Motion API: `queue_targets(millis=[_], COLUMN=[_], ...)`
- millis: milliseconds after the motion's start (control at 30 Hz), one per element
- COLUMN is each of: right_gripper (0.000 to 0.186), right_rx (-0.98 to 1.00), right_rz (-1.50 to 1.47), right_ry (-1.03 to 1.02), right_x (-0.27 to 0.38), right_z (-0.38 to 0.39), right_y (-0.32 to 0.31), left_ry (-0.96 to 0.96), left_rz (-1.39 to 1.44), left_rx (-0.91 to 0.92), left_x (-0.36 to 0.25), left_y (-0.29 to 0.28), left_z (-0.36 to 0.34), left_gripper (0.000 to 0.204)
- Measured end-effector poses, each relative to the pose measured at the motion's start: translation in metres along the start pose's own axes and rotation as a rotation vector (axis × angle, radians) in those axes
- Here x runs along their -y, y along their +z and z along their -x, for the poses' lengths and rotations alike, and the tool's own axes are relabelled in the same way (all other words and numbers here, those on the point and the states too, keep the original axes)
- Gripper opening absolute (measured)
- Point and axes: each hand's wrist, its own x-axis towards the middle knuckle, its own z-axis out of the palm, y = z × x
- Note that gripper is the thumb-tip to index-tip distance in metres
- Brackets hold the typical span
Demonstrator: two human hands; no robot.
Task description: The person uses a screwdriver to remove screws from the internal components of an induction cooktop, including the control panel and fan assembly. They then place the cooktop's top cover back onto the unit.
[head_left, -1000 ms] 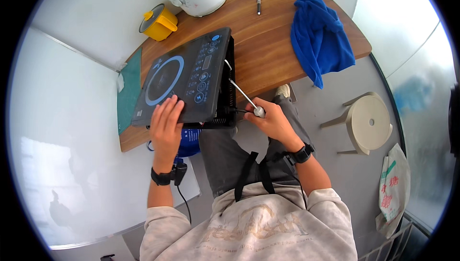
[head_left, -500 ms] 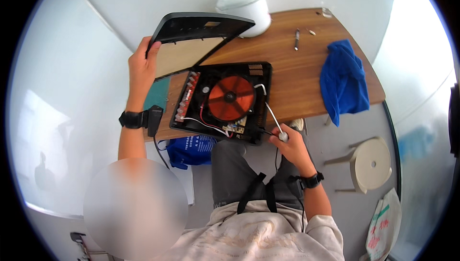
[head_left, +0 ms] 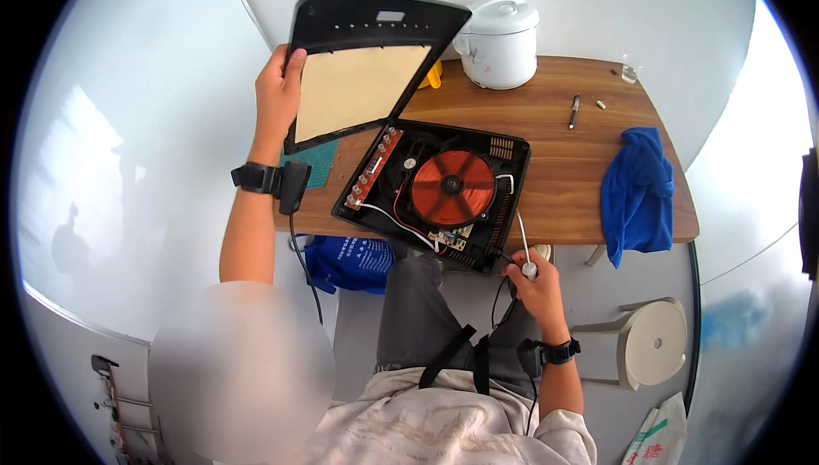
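Observation:
An opened induction cooker (head_left: 503,209) lies on the wooden table's near edge, its round copper-red coil (head_left: 452,185), wires and circuit boards exposed. My left hand (head_left: 280,94) is closed on the left edge of its black cover (head_left: 375,6), which stands tilted up over the far left side. A pale sheet shows on the cover's inner face. My right hand (head_left: 536,281), just off the cooker's near right corner, closes around the pale rounded end of a thin white rod (head_left: 523,233). The rod's far end lies against the cooker's right side. A black cord passes beside these fingers.
A white rice cooker (head_left: 499,43) stands at the back, with a yellow object (head_left: 433,75) beside it. On the right lie a pen (head_left: 574,113) and a blue cloth (head_left: 638,192). A green mat (head_left: 317,166) is left; a stool (head_left: 655,344) stands on the floor at right.
The whole view has shifted, so the table sits lower and further right. My left hand has tilted the cover further up, showing more of its inner face. The rod is more upright.

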Motion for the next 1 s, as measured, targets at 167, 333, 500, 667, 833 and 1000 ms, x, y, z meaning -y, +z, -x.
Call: queue_targets(millis=[167, 333, 500, 667, 833, 1000], right_gripper=[0.013, 0.012, 0.011, 0.011, 0.012, 0.012], right_rx=[0.022, 0.017, 0.03, 0.025, 0.036, 0.04], right_rz=[-0.038, -0.037, -0.069, -0.059, -0.042, -0.014], right_ry=[0.089, 0.047, 0.082, 0.087, 0.103, 0.1], right_x=[0.009, 0.005, 0.009, 0.009, 0.01, 0.007], right_z=[0.002, 0.001, 0.002, 0.002, 0.002, 0.001], right_y=[0.0, 0.0, 0.001, 0.001, 0.002, 0.0], left_ry=[-0.067, -0.151, -0.177, -0.207, -0.224, -0.284], left_rz=[0.14, 0.33, 0.329, 0.339, 0.35, 0.395], left_rx=[-0.081, -0.123, -0.165, -0.2, -0.274, -0.367], left_x=[0.031, 0.053, 0.072, 0.077, 0.114, 0.121], left_y=[-0.013, -0.026, -0.035, -0.035, -0.056, -0.066], left_z=[-0.006, -0.003, 0.0, 0.002, -0.001, 0.007], left_gripper=[0.036, 0.032, 0.03, 0.028, 0.027, 0.026])
